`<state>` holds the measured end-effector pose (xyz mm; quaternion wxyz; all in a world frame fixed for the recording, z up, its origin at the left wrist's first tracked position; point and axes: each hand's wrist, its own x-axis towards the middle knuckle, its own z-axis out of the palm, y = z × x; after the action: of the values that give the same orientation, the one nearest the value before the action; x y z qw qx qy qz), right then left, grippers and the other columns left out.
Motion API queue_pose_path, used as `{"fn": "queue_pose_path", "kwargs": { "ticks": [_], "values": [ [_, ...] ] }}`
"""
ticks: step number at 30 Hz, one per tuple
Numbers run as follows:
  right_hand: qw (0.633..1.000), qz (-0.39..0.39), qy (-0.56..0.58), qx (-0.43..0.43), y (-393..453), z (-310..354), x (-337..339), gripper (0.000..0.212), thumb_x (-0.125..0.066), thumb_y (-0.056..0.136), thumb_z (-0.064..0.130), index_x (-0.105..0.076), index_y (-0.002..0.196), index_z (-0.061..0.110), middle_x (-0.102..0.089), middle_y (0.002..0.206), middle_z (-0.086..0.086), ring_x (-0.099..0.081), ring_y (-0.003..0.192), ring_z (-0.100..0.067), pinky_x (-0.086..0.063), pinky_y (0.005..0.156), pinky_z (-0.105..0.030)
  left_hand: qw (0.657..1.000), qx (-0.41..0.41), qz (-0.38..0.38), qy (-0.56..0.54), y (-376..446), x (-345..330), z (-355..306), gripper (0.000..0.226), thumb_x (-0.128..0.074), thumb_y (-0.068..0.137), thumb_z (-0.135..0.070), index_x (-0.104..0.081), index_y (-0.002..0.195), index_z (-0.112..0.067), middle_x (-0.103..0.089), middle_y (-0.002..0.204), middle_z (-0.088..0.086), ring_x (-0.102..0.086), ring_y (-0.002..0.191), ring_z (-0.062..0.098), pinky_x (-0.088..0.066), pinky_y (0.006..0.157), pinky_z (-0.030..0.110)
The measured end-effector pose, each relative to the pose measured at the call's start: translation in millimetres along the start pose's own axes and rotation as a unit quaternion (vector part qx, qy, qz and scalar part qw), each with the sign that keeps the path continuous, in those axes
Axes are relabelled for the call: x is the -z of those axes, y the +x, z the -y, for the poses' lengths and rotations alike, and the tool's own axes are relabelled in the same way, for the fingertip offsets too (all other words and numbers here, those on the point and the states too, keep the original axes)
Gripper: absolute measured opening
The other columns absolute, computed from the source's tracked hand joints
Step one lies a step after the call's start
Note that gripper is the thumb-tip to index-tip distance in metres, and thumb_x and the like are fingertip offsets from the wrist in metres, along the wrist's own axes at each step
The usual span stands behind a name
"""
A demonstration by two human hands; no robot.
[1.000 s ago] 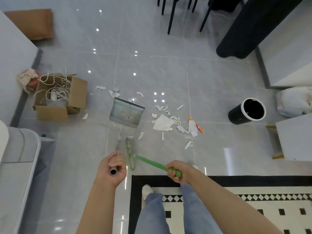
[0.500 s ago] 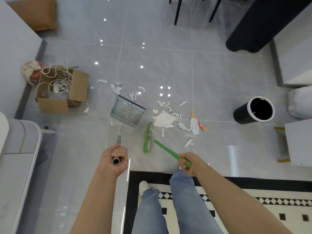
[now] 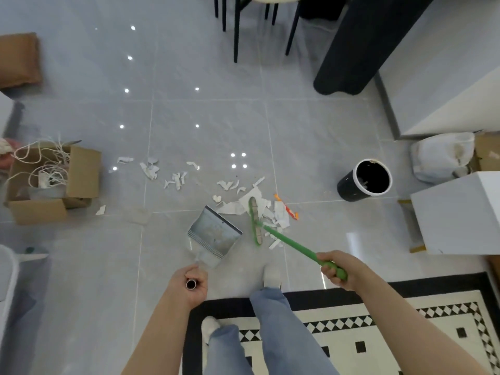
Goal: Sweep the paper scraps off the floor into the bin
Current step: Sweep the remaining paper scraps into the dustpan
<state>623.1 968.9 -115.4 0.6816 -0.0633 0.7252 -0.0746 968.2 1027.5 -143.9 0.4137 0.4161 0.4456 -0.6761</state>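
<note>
Since the earlier frames the broom [image 3: 255, 221] has swung right onto the main scrap pile, and the dustpan [image 3: 215, 234] now sits just left of it. The right hand [image 3: 335, 267] grips the broom handle; the left hand [image 3: 190, 282] grips the dustpan's pole. Scraps [image 3: 259, 209] lie beside the pan's mouth, so the gathering stroke looks ready. More lie far left. The bin [image 3: 365, 180] stands well right.

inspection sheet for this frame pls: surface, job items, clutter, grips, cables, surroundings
Surface: grey tile floor, glossy; patterned rug underfoot.
Job's things: paper scraps scattered; green broom head in the main pile; dustpan beside it; black bin open, upright.
Clutter: cardboard box with white cords.
Grips: left hand holds dustpan handle; right hand grips broom handle.
Cables: cords in box only.
Surroundings: chair legs, white cabinet.
</note>
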Motion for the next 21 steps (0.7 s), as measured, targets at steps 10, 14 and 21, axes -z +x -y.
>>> {"fn": "queue_pose_path", "kwargs": {
  "ticks": [10,14,21],
  "values": [
    [0.95,-0.157,-0.239,0.124,45.1,107.8,-2.3,0.011,-0.049,0.088,0.001,-0.057,0.096,0.001,-0.045,0.057,-0.013,-0.04,0.043,-0.019,-0.034,0.041,-0.021,0.998,0.01,-0.047,0.036,50.0,-39.9,8.3,0.026,-0.033,0.099,-0.009,-0.039,0.074,-0.009,-0.03,0.028,0.004,-0.032,0.015,0.011,-0.029,0.022,0.014],
    [0.912,-0.176,-0.355,0.103,86.5,113.7,0.4,0.022,-0.044,0.088,0.0,-0.06,0.099,-0.009,-0.052,0.055,-0.015,-0.052,0.047,-0.025,-0.041,0.046,-0.026,0.995,0.004,-0.074,0.067,57.5,-35.3,0.0,0.019,-0.037,0.091,0.0,-0.04,0.075,-0.009,-0.032,0.029,0.004,-0.033,0.016,0.011,-0.029,0.023,0.012],
    [0.885,-0.143,-0.44,0.051,99.3,51.1,6.5,0.034,-0.045,0.091,0.007,-0.054,0.122,-0.003,-0.058,0.085,-0.014,-0.058,0.055,-0.021,-0.053,0.054,-0.031,0.975,0.01,-0.134,0.178,59.7,-34.0,-16.3,0.02,-0.039,0.097,-0.009,-0.051,0.083,-0.001,-0.037,0.038,0.005,-0.035,0.019,0.007,-0.034,0.025,0.009]
  ]
}}
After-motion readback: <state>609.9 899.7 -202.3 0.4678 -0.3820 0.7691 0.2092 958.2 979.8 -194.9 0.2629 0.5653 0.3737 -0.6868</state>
